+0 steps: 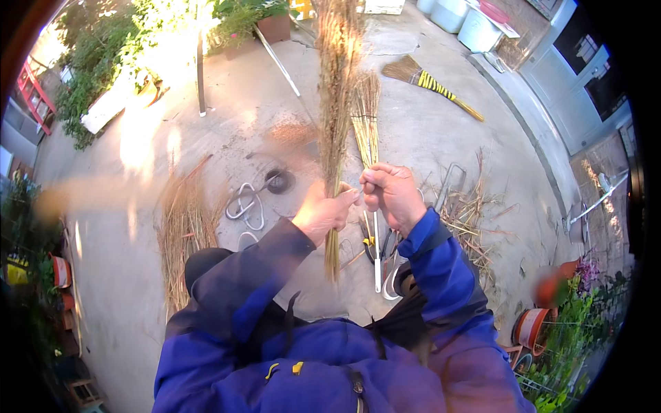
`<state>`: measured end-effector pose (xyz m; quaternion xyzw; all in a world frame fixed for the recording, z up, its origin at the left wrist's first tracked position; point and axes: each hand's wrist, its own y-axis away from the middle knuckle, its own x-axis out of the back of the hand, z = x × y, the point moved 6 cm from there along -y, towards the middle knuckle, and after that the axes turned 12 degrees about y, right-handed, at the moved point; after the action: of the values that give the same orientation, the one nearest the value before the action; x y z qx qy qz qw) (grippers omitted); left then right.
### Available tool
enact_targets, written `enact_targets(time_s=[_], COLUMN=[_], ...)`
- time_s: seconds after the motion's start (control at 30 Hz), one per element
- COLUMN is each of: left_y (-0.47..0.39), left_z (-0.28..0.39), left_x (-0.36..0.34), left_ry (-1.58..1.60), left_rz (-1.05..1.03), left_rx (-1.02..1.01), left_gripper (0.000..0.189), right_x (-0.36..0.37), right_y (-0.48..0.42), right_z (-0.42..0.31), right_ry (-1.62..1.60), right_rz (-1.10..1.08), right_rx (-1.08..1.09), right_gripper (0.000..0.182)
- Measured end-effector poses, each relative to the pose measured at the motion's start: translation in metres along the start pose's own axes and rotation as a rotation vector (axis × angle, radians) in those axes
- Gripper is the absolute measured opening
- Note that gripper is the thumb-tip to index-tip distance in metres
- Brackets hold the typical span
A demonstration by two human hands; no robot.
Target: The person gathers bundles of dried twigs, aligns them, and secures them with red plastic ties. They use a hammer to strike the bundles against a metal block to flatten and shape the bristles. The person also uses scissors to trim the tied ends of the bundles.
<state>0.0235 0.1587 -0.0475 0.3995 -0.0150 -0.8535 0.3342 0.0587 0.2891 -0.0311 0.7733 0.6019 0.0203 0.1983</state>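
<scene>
My left hand (326,210) is closed around an upright bundle of broom straw (338,103), gripping it near its thin lower end. The seedy tops rise past the upper edge of the view. Close by on the right, my right hand (391,193) has its thumb and fingertips pinched together near my left thumb. Whether something thin lies between them is too fine to tell. Beyond the right hand is a second straw bundle (367,116), tied with dark bands. A white rod (377,253) shows below that hand, beside a yellow-and-black handled tool (368,241).
Loose straw (188,232) lies left, with cut stalks (472,222) to the right. A looped cord (245,206) and a dark round object (279,180) are on the concrete floor. A yellow-bound broom (436,86) lies farther off. Potted plants (534,330) stand at lower right.
</scene>
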Motion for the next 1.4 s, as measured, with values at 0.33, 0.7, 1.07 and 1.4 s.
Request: enact_targets(time_s=[0.33, 0.7, 1.07, 1.4], left_y=[-0.005, -0.005, 0.0, 0.007], left_z=[0.008, 0.02, 0.035, 0.062], left_x=[0.014, 0.012, 0.02, 0.042], left_ry=[0.062, 0.05, 0.276, 0.382], left_rz=[0.099, 0.033, 0.001, 0.036], left_rx=[-0.083, -0.13, -0.103, -0.2], left_gripper=[0.015, 0.02, 0.021, 0.022], right_x=[0.012, 0.035, 0.001, -0.037], right_y=[-0.001, -0.013, -0.018, -0.014], right_z=[-0.011, -0.011, -0.002, -0.003], right_ry=[-0.123, -0.027, 0.189, 0.767], right_rz=[0.174, 0.281, 0.227, -0.09], right_rx=[0.126, 0.188, 0.339, 0.492], right_gripper=[0.006, 0.01, 0.015, 0.009])
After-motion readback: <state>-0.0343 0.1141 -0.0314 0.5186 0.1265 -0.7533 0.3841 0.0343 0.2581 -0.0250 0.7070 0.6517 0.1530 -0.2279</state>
